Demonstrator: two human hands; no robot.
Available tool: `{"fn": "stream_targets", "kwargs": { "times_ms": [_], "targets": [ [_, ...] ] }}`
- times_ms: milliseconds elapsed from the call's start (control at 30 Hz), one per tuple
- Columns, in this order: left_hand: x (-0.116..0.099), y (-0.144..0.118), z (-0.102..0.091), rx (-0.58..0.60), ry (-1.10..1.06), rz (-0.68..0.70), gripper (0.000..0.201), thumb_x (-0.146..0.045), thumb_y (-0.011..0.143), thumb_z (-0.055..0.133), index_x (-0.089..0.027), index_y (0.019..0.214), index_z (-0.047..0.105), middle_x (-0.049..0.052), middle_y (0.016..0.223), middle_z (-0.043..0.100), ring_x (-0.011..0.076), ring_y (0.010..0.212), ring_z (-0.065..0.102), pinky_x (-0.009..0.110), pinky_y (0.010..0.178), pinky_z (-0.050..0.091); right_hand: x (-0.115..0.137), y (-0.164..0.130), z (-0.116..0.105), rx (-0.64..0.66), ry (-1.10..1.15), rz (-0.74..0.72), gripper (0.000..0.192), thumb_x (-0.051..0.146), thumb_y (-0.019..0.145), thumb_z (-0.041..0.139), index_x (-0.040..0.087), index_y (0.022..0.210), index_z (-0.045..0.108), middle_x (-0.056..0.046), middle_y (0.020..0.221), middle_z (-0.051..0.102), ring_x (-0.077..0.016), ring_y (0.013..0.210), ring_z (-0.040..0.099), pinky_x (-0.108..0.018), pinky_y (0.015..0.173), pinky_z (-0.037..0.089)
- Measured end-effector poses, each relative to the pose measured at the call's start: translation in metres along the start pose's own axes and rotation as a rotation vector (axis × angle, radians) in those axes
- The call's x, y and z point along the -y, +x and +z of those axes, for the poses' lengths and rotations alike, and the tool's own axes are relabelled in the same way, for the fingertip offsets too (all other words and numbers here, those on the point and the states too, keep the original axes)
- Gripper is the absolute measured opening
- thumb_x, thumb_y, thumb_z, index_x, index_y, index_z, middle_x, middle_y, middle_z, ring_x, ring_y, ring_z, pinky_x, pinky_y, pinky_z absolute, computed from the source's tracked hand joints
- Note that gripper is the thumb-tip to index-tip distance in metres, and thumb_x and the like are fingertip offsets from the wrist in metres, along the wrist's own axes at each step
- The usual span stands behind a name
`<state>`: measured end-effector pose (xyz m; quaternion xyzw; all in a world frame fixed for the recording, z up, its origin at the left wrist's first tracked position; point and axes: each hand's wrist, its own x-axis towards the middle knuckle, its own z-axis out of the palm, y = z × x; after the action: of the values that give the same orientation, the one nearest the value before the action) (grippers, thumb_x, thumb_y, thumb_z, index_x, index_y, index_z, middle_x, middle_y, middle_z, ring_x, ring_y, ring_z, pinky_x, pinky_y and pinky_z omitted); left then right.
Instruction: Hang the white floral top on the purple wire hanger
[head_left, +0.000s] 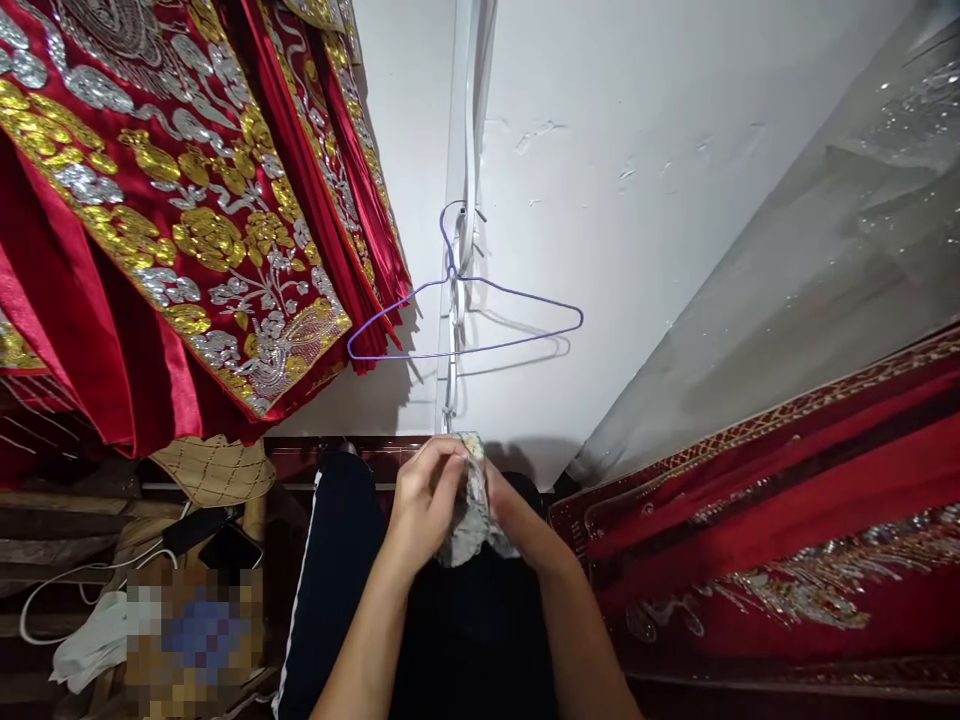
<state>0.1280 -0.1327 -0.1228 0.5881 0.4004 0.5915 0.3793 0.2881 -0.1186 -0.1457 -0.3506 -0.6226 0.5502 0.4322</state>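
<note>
From the head camera, the left hand point(426, 505) and right hand point(517, 525) meet over the person's lap, both grasping a small silver embroidered patch point(471, 510), held upright between the fingers so its edge faces up for close handling. A purple wire hanger point(480, 330) hangs on the white wall point(637, 200); a red embroidered garment point(172, 220) drapes at left

Wood bench point(45, 545): phone point(229, 548), cable point(67, 580)

blurred patch point(193, 640) left of the dark trousers point(337, 580), red embroidered cloth point(150, 200) cut off at the top edge, silvery piece point(471, 520) half hidden between both hands
</note>
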Motion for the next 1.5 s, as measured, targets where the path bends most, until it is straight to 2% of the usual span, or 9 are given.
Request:
{"fn": "stream_targets", "kwargs": {
  "times_ms": [200, 333, 467, 633, 800, 967, 1200, 1367, 1500],
  "targets": [
    [-0.005, 0.036, -0.035, -0.096, 0.168, 0.182, 0.018, -0.039, 0.098, 0.057, -0.024, 0.099, 0.067, 0.008, 0.121, 0.060, 0.0235, 0.119, 0.055, 0.034, 0.101, 0.043, 0.029, 0.037, 0.031, 0.222, 0.111, -0.033, 0.042, 0.027, 0.082, 0.072, 0.021, 0.122, 0.065, -0.003, 0.102, 0.069, -0.0216, 0.095, 0.065, -0.034, 0.088, 0.051],
    [-0.002, 0.054, -0.065, 0.344, 0.147, 0.014, 0.038, -0.053, 0.101, 0.043, -0.021, 0.102, 0.065, 0.007, 0.099, 0.068, 0.0232, 0.094, 0.063, 0.033, 0.086, 0.050, 0.064, 0.065, 0.007, 0.196, -0.042, -0.103, 0.012, 0.015, 0.075, 0.066, 0.018, 0.086, 0.070, 0.001, 0.076, 0.063, -0.0139, 0.066, 0.056, -0.025, 0.061, 0.045],
    [0.000, 0.057, -0.090, 0.658, 0.353, -0.106, 0.037, -0.047, 0.099, 0.051, -0.019, 0.078, 0.063, 0.001, 0.068, 0.063, 0.0171, 0.067, 0.059, 0.027, 0.068, 0.047, 0.102, 0.092, -0.025, -0.197, 0.005, -0.355, 0.015, 0.012, 0.069, 0.064, 0.020, 0.081, 0.068, 0.000, 0.077, 0.065, -0.0136, 0.067, 0.058, -0.024, 0.058, 0.045],
    [-0.002, 0.067, -0.102, 0.421, 0.373, 0.056, 0.026, -0.034, 0.094, 0.060, -0.023, 0.117, 0.066, 0.010, 0.116, 0.069, 0.0242, 0.108, 0.065, 0.034, 0.093, 0.052, 0.126, 0.106, -0.037, -0.238, 0.030, -0.362, 0.037, 0.023, 0.073, 0.074, 0.027, 0.109, 0.065, 0.005, 0.070, 0.060, -0.0124, 0.056, 0.055, -0.025, 0.053, 0.046],
    [-0.016, 0.088, -0.074, 0.346, 0.246, 0.245, 0.055, -0.031, 0.090, 0.067, -0.026, 0.143, 0.052, 0.013, 0.144, 0.057, 0.0287, 0.132, 0.056, 0.040, 0.107, 0.047, 0.121, 0.103, -0.022, 0.108, 0.006, -0.236, 0.025, 0.022, 0.077, 0.073, 0.020, 0.100, 0.067, 0.001, 0.083, 0.064, -0.0108, 0.067, 0.058, -0.022, 0.059, 0.046],
    [-0.024, 0.091, -0.059, 0.719, 0.311, 0.108, 0.033, -0.045, 0.097, 0.054, -0.017, 0.087, 0.069, 0.001, 0.080, 0.065, 0.0185, 0.076, 0.062, 0.027, 0.071, 0.049, 0.126, 0.099, -0.042, 0.074, 0.071, -0.151, 0.010, 0.020, 0.075, 0.069, 0.018, 0.086, 0.068, 0.001, 0.073, 0.061, -0.0103, 0.060, 0.054, -0.022, 0.054, 0.042],
    [-0.010, 0.090, -0.112, 0.660, 0.712, 0.005, 0.047, -0.055, 0.098, 0.046, -0.019, 0.072, 0.061, 0.000, 0.066, 0.057, 0.0151, 0.060, 0.049, 0.027, 0.059, 0.033, 0.122, 0.103, -0.094, -0.287, 0.011, -0.276, 0.017, 0.021, 0.072, 0.075, 0.022, 0.087, 0.068, 0.003, 0.071, 0.062, -0.0116, 0.057, 0.054, -0.023, 0.053, 0.042],
    [-0.007, 0.105, -0.152, 0.617, 1.184, -0.127, 0.040, -0.048, 0.094, 0.046, -0.019, 0.070, 0.062, 0.007, 0.070, 0.065, 0.0183, 0.059, 0.054, 0.030, 0.056, 0.030, 0.080, 0.127, -0.089, -0.144, -0.548, -0.283, 0.039, 0.026, 0.084, 0.065, 0.026, 0.122, 0.073, -0.005, 0.127, 0.071, -0.0227, 0.095, 0.068, -0.034, 0.079, 0.054],
    [0.002, 0.111, -0.169, 0.694, 1.314, -0.169, 0.016, -0.034, 0.079, 0.061, -0.019, 0.073, 0.061, 0.006, 0.073, 0.067, 0.0196, 0.063, 0.058, 0.030, 0.057, 0.033, 0.051, 0.137, -0.084, -0.186, -0.664, -0.291, 0.035, 0.025, 0.087, 0.059, 0.024, 0.118, 0.076, -0.006, 0.117, 0.076, -0.0284, 0.110, 0.067, -0.039, 0.094, 0.051]
  ]
}}
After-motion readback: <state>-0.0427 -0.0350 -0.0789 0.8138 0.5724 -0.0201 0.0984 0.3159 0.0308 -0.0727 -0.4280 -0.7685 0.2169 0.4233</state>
